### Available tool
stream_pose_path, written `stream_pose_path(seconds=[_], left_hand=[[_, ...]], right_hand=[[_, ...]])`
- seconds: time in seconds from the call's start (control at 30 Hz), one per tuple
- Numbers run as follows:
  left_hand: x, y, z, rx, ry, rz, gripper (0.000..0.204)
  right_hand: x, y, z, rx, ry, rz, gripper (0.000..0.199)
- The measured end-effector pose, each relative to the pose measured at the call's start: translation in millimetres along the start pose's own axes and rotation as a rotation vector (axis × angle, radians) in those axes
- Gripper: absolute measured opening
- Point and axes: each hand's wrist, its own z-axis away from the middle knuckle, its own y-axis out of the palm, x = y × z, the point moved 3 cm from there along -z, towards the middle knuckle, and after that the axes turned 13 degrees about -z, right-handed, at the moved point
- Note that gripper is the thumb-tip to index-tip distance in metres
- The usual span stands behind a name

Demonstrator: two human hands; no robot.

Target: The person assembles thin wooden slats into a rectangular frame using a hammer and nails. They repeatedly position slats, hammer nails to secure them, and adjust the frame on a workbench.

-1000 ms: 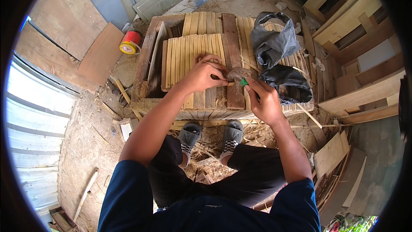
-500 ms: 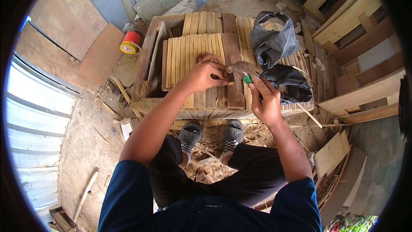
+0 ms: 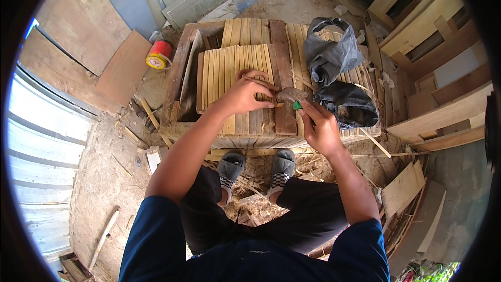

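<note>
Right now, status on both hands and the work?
Left hand pressed on slat panel. Right hand gripping green-handled tool over dark plank. Black bags lie alongside, not blocking.

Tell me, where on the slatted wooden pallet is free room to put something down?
Free: the pale slat panel left of the left hand. Crowded: the right side, under black plastic bags, beside the right hand.

Single head-worn fisheye view, steeply downward and close over a slatted wooden workbench [image 3: 245, 68], edges bowed.

The right hand [image 3: 319, 128] hides most of the green-handled tool [image 3: 296, 105]; what the left hand [image 3: 249, 94] pinches is too small to tell.
</note>
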Motion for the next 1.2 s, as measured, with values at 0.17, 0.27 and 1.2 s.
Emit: stream_pose_path(seconds=[0.17, 0.27, 1.2], left_hand=[[1.9, -5.5, 5.5, -0.002, 0.07, -0.076, 0.037], [1.1, -6.1, 8.8, -0.013, 0.095, -0.143, 0.046], [-0.8, -6.5, 7.7, 0.015, 0.038, -0.156, 0.049]], right_hand=[[-1.2, 0.9, -0.6, 0.004, -0.004, -0.014, 0.019], [0.3, 0.1, -1.2, -0.028, -0.054, -0.031, 0.021], [2.9, 8.6, -0.7, 0.007, -0.084, 0.037, 0.016]])
